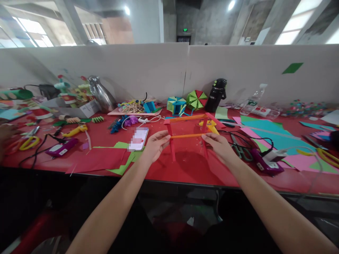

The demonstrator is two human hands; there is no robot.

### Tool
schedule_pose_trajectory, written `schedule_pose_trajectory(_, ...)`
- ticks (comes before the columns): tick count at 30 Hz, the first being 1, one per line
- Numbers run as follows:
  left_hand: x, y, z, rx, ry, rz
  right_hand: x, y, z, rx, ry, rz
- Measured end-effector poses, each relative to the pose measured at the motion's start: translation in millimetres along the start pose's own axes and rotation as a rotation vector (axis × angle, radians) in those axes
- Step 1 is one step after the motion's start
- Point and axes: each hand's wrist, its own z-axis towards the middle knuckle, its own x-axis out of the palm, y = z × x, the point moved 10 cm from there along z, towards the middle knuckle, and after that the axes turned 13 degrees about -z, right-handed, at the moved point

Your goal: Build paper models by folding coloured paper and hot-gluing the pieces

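Observation:
In the head view, an orange paper strip point(186, 136) runs level between my two hands. My left hand point(157, 144) pinches its left end, and the fingers of my right hand point(218, 145) are closed on its right end. The strip's ends meet the red uprights point(173, 151) of a small box-like paper frame that stands on the red table. Another orange bar point(186, 119) crosses the frame's far upper side. Whether the near strip is fixed to the uprights, I cannot tell. A phone point(143, 135) lies just left of my left hand.
Purple power strips point(265, 163) with cables lie right and left. Yellow glue guns point(75, 131), scissors point(242, 150) and coloured paper point(97, 159) surround the work. A black bottle point(215, 95), umbrella-like paper craft point(197, 100) and steel jug point(102, 93) stand by the partition.

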Motion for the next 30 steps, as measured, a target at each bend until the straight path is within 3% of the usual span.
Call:
schedule_pose_trajectory(7, 2.6, 20.5, -4.4, -0.180, 0.051, 0.115, 3.9, -9.0, 0.4, 0.042, 0.030, -0.026)
schedule_pose_trajectory(13, 5.4, 11.5, -5.6, -0.124, 0.062, 0.203, 1.8, -17.4, 1.9, 0.090, 0.026, -0.075)
schedule_pose_trajectory(20, 9.5, 1.9, -8.3, -0.048, 0.087, 0.283, -2.1, -18.4, 4.5, 0.050, -0.011, -0.123)
schedule_pose_trajectory(30, 9.9, 5.0, -10.8, -0.131, 0.119, 0.203, 5.8, -4.0, -5.1, 0.024, 0.051, -0.070)
